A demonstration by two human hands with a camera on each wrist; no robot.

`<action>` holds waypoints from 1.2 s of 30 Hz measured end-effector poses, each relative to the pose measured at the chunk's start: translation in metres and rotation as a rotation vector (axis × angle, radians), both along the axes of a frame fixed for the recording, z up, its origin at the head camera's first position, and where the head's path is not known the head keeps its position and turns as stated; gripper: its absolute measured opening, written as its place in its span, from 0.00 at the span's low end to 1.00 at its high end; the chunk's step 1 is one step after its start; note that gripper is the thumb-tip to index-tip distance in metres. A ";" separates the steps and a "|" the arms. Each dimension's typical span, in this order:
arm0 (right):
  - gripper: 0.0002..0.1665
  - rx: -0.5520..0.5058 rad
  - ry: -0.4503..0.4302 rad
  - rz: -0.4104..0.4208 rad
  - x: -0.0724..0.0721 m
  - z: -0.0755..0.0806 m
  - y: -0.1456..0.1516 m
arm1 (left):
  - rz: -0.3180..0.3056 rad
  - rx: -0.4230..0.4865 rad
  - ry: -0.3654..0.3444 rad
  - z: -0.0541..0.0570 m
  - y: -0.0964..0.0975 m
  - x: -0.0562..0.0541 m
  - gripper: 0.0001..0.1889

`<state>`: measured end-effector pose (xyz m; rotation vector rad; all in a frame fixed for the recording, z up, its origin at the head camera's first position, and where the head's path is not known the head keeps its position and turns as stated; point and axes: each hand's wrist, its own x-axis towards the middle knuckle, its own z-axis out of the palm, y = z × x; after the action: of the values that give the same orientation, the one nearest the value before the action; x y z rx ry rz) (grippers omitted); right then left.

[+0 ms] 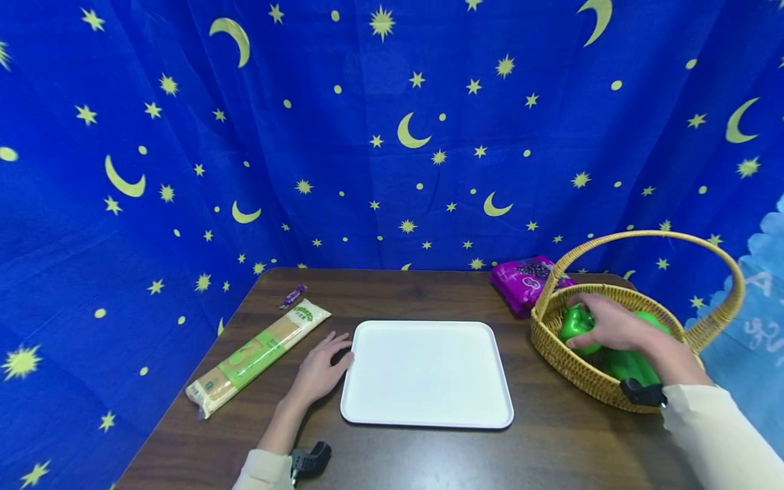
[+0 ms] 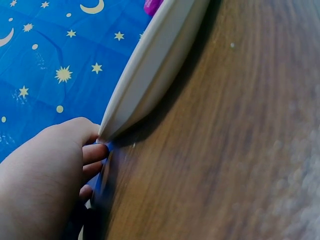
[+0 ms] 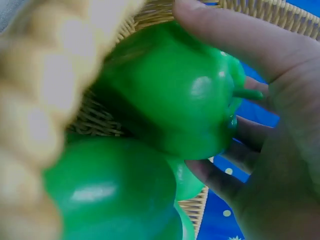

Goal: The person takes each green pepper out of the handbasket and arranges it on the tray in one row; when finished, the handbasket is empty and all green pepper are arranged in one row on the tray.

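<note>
In the head view my right hand [image 1: 612,323] reaches into a wicker basket [image 1: 569,364] at the right and grips a green bell pepper [image 3: 170,90]. The thumb lies along one side of the pepper and the fingers curl behind it, near its stem. Beside it in the basket lies a larger glossy green item [image 3: 115,190], partly covered by my wrist and the handle. My left hand [image 1: 321,367] rests on the table with relaxed fingers, its thumb touching the left rim of a white rectangular tray [image 1: 425,374]. The left wrist view shows the thumb tip right at that rim.
Left of my left hand lies a long noodle packet [image 1: 260,357] with a green label. A small purple wrapped candy [image 1: 293,297] sits behind it. Against the basket's far left side stands a purple package [image 1: 520,286]. A blue star-patterned curtain [image 1: 343,170] hangs behind the wooden table.
</note>
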<state>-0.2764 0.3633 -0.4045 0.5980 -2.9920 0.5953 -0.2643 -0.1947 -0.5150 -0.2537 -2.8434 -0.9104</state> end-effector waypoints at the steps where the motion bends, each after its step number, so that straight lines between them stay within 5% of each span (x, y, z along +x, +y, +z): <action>1: 0.53 0.007 0.005 0.008 0.000 0.000 -0.001 | 0.003 -0.003 -0.002 0.000 0.000 0.000 0.20; 10: 0.49 -0.066 -0.101 0.009 0.003 0.012 0.002 | 0.002 -0.002 -0.004 0.000 0.000 0.001 0.20; 22: 0.41 -0.184 -0.076 -0.002 -0.004 0.009 0.014 | 0.012 -0.010 -0.018 0.001 0.000 0.000 0.21; 36: 0.39 -0.174 -0.149 0.044 -0.007 0.008 0.026 | 0.019 -0.008 -0.026 0.002 0.001 0.001 0.21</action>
<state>-0.2834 0.3893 -0.3964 0.6341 -3.0244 0.9314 -0.2637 -0.1934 -0.5129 -0.2173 -2.8690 -0.9055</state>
